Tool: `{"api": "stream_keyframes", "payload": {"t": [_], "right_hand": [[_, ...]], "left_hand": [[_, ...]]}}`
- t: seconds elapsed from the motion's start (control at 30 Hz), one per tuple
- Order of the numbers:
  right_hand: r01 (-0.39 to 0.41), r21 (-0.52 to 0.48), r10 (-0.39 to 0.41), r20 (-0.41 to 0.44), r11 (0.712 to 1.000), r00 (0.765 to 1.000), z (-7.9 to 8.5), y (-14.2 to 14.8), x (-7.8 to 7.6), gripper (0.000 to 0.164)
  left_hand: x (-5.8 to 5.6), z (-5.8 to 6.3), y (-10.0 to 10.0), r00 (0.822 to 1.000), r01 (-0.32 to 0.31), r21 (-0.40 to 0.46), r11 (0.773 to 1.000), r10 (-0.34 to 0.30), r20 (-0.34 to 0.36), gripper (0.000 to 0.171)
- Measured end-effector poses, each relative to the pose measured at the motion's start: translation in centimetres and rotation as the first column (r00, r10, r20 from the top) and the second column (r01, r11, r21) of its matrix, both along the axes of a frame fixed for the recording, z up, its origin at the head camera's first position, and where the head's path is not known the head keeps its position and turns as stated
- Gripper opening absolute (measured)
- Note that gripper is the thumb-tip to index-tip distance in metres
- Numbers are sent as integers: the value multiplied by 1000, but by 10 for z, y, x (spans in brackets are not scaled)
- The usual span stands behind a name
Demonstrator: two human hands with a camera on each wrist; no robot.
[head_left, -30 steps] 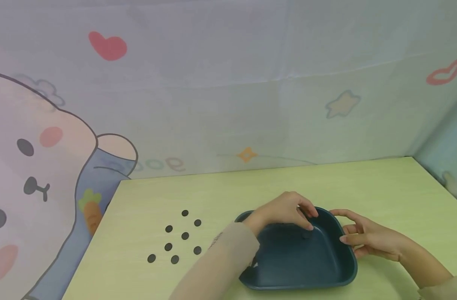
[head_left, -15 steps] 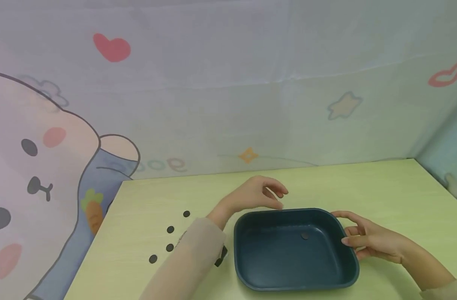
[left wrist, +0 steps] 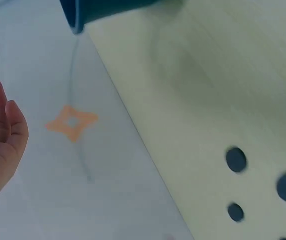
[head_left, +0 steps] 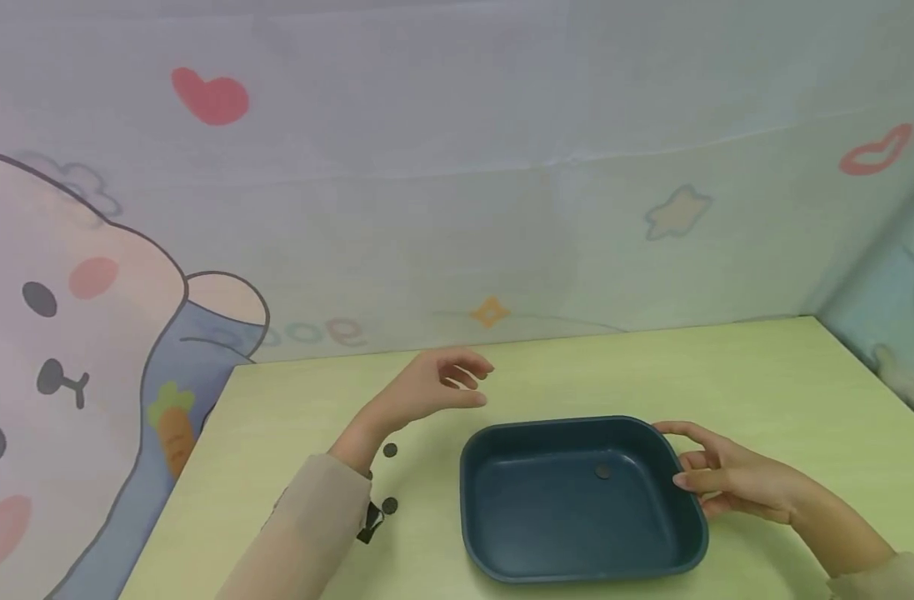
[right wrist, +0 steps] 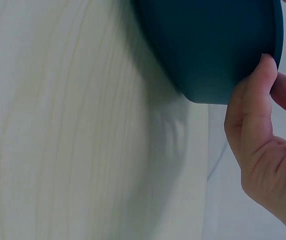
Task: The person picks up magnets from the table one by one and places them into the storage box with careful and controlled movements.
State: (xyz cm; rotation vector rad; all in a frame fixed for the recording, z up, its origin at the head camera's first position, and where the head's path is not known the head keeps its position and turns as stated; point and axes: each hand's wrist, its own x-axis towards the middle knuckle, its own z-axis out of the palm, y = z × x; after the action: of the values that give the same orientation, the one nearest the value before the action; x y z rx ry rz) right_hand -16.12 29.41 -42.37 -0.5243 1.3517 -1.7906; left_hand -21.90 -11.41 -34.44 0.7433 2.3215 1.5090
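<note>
A deep dark blue-green tray sits on the table, with one small dark disc lying inside near its far right corner. My right hand holds the tray's right side, thumb at the rim and fingers outside; the right wrist view has this hand pinching the wall. To the left of the tray, my left hand hovers above the table, fingers loosely bent and holding nothing. Beneath its forearm lie black discs, some hidden by the sleeve. Several discs show in the left wrist view.
The pale yellow-green table ends at the back against a printed cloth with a cartoon animal. A dark strap piece shows at my left wrist.
My left hand has gone from over the tray leftward, out past its rim and towards the discs. The disc stays in the tray. My right hand keeps its hold.
</note>
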Motion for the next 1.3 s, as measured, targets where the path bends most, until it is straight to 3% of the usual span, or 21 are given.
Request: {"api": "stream_keyframes", "payload": {"t": [0.2, 0.43, 0.93, 1.1, 1.3], "right_hand": [[8, 19, -9, 2, 1000, 1000, 2, 0, 0, 56], [7, 20, -7, -5, 1000, 1000, 5, 0, 0, 57], [13, 18, -12, -10, 1000, 1000, 2, -2, 2, 57], [26, 38, -26, -6, 999, 1000, 3, -2, 6, 56], [25, 48, -24, -9, 999, 1000, 4, -1, 3, 57]], "left_hand": [[7, -5, -35, 994, -112, -1, 994, 112, -4, 33], [14, -14, -74, 980, -200, -17, 980, 200, -8, 35], [33, -54, -125, 962, -264, -27, 964, 265, 69, 42], [42, -63, -141, 950, -285, -78, 955, 292, 107, 45], [42, -68, -160, 952, -274, -86, 958, 283, 117, 47]]}}
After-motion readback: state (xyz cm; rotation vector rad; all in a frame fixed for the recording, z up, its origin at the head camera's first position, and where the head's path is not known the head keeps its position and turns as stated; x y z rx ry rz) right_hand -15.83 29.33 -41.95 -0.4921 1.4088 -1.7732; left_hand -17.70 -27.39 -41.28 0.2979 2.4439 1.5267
